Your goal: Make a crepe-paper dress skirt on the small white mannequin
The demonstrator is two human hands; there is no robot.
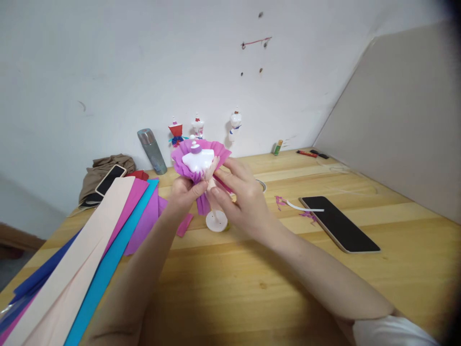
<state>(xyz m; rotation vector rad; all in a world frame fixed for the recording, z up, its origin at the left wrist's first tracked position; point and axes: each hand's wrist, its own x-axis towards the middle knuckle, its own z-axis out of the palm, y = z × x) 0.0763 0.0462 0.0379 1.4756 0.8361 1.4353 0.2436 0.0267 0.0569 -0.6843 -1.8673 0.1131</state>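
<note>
A small white mannequin (pixel 201 159) with a purple neck band tilts above the table, its round base (pixel 216 222) pointing down. Ruffled pink-purple crepe paper (pixel 222 149) flares around its upper body, and a pale pink strip (pixel 212 171) is gathered at the front. My left hand (pixel 184 193) is closed round the waist from the left, thumb pressing on the gathered paper. From the right, my right hand (pixel 247 196) pinches the paper at the waist, thumb in front and fingers along the ruffle. Both hands partly hide the mannequin's lower body.
Coloured crepe paper strips (pixel 104 226) lie at left, beside a phone (pixel 111 179) on brown cloth (pixel 104 168). A bottle (pixel 153 153) and several small dressed mannequins (pixel 175 129) stand near the wall. A larger phone (pixel 340 225) with a white strip (pixel 304 208) lies right. A glue stick (pixel 278 147) stands behind.
</note>
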